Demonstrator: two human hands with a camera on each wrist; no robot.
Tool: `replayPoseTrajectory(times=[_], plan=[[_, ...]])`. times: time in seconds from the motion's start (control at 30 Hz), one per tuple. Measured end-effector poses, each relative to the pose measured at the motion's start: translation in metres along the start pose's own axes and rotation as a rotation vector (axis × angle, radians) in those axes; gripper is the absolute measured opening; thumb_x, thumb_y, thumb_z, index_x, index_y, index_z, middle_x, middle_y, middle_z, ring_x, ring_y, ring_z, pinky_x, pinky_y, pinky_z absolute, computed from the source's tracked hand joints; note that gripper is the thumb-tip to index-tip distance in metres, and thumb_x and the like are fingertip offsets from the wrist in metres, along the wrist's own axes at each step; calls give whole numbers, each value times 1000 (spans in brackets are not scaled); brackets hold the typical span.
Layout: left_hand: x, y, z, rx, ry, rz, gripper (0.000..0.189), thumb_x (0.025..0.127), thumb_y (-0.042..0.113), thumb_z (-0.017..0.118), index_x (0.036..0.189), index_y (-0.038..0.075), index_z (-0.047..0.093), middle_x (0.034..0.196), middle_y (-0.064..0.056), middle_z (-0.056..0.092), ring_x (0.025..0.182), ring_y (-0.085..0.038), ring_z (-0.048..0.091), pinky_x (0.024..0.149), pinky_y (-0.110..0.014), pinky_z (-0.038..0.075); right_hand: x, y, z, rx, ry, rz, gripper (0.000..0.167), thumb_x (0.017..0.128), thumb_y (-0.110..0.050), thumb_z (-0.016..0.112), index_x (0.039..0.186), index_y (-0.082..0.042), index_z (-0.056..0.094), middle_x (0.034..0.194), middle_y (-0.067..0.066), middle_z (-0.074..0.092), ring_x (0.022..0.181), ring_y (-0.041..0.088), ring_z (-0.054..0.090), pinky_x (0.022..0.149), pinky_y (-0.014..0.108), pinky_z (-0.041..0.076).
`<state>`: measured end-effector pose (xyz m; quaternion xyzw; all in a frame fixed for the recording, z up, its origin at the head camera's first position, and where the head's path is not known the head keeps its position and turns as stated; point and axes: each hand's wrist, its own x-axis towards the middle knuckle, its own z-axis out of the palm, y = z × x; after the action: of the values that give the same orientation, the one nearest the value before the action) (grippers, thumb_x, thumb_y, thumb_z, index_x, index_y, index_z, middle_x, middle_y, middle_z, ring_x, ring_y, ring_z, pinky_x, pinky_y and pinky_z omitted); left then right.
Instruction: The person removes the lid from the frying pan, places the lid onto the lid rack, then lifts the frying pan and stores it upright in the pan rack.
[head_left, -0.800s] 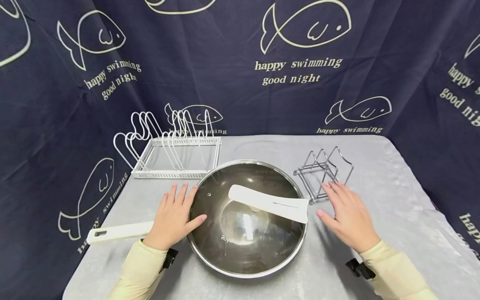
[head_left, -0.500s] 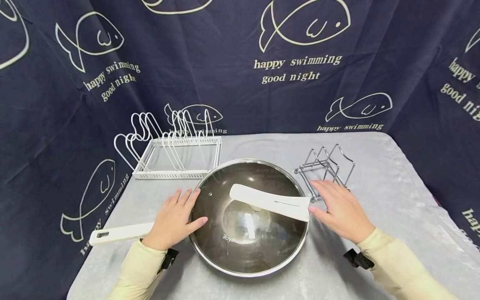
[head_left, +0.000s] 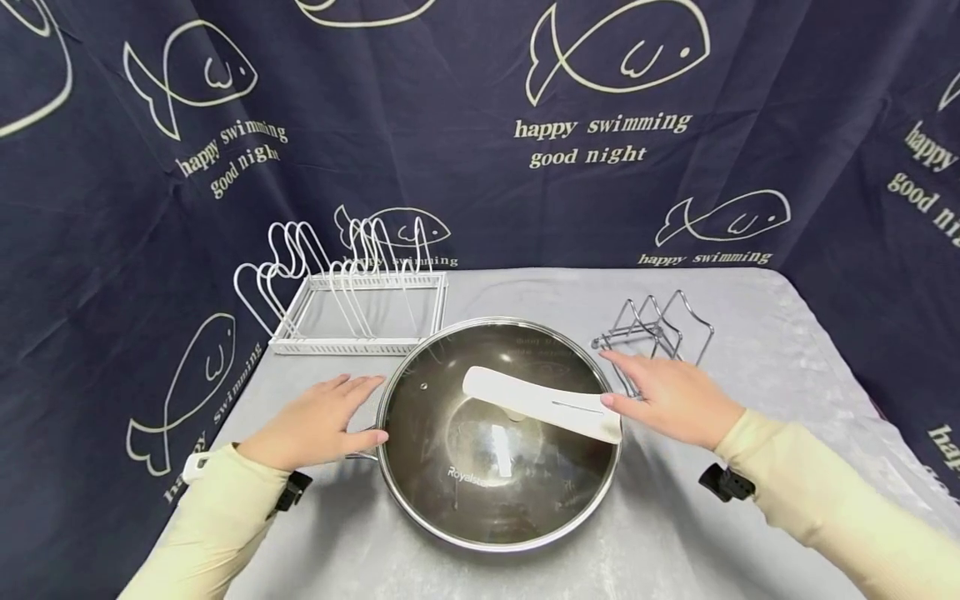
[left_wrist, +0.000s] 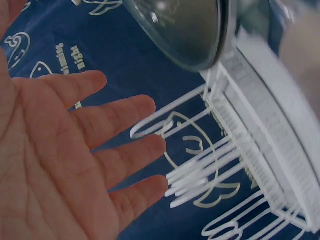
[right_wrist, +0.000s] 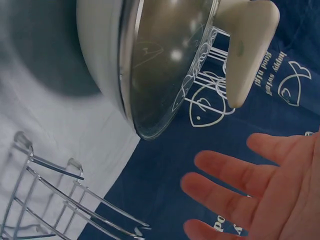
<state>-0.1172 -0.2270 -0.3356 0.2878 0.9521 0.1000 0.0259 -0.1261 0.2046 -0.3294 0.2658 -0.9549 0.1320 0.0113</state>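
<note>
A pan (right_wrist: 100,50) with a pale outer wall stands on the table under a round glass lid (head_left: 487,500). Across the lid runs a long white lid handle (head_left: 536,402). My left hand (head_left: 318,423) is at the pan's left, fingers extended, thumb tip by the lid's rim; it appears to hold nothing. Behind that forearm the pan's white handle (head_left: 197,467) is mostly hidden. At the right, my right hand (head_left: 678,402) reaches toward the lid handle's wide end with fingers spread. Its thumb overlaps that end in the head view, but the right wrist view shows a gap.
A white wire rack (head_left: 360,346) with upright loops stands at the back left. Beyond my right hand is a smaller metal wire rack (head_left: 656,321). A grey cloth covers the table (head_left: 525,287), and a dark blue fish-print curtain (head_left: 450,125) hangs around it.
My right hand has moved left toward the lid handle. My left hand has drawn back leftward from the lid, its forearm now covering most of the pan's handle. Pan and lid stay put.
</note>
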Motion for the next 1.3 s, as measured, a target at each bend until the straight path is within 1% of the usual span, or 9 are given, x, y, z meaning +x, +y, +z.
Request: replayPoseTrajectory(times=[0.13, 0.23, 0.43, 0.5, 0.63, 0.8, 0.9, 1.07, 1.3], plan=[[-6, -4, -17, 1, -71, -32, 77, 83, 51, 63, 136, -3, 47, 130, -25, 54, 119, -48, 48, 97, -58, 38, 7, -4, -5, 10, -74, 25, 62, 94, -47, 52, 139, -5, 46, 130, 18, 57, 114, 38, 57, 84, 55, 49], [-7, -8, -29, -24, -160, -84, 81, 79, 51, 67, 137, -1, 47, 129, -23, 56, 118, -43, 52, 97, -55, 41, 12, -6, -6, 34, -117, 48, 63, 93, -49, 52, 139, -6, 47, 129, 18, 58, 115, 37, 56, 83, 56, 49], [-10, -25, -20, -90, -283, -145, 88, 69, 51, 74, 136, 0, 48, 115, -19, 64, 109, -39, 59, 92, -53, 46, 16, -9, -1, 74, -192, 94, 67, 89, -53, 55, 137, -5, 50, 127, 19, 59, 110, 36, 59, 78, 55, 50], [-13, -30, -15, -103, -281, -154, 90, 67, 51, 76, 136, 0, 48, 115, -19, 65, 109, -39, 59, 91, -53, 46, 18, -10, 2, 79, -203, 92, 67, 88, -54, 56, 135, -6, 52, 122, 15, 61, 105, 31, 61, 73, 49, 51], [-20, -36, -9, -77, -212, -150, 94, 64, 51, 79, 136, 0, 48, 118, -21, 63, 109, -39, 59, 91, -53, 46, 22, -12, 10, 94, -196, 68, 63, 87, -51, 57, 131, -6, 55, 102, 5, 66, 89, 21, 61, 61, 38, 48], [-27, -44, 2, -21, -143, -136, 91, 64, 48, 80, 134, -1, 50, 116, -23, 63, 104, -40, 61, 87, -53, 48, 22, -13, 20, 109, -187, 54, 57, 88, -48, 59, 126, -6, 59, 105, 8, 68, 91, 27, 64, 63, 40, 50], [-31, -50, 8, 0, -141, -157, 86, 66, 45, 80, 132, -1, 51, 111, -21, 65, 98, -38, 63, 83, -53, 49, 22, -15, 23, 123, -187, 57, 54, 86, -48, 61, 124, -9, 61, 101, 5, 69, 83, 22, 63, 60, 37, 49], [-38, -54, 16, 13, -145, -215, 82, 67, 42, 81, 132, 0, 52, 92, -8, 68, 81, -25, 63, 79, -51, 51, 24, -20, 25, 145, -192, 58, 54, 80, -48, 65, 121, -12, 62, 86, -8, 64, 69, 10, 52, 52, 31, 41], [-42, -56, 29, 40, -179, -225, 82, 65, 41, 82, 130, 1, 53, 83, -3, 65, 72, -21, 59, 75, -51, 51, 26, -24, 26, 125, -205, 63, 53, 73, -47, 70, 114, -14, 64, 78, -12, 59, 66, 9, 49, 51, 31, 39]])
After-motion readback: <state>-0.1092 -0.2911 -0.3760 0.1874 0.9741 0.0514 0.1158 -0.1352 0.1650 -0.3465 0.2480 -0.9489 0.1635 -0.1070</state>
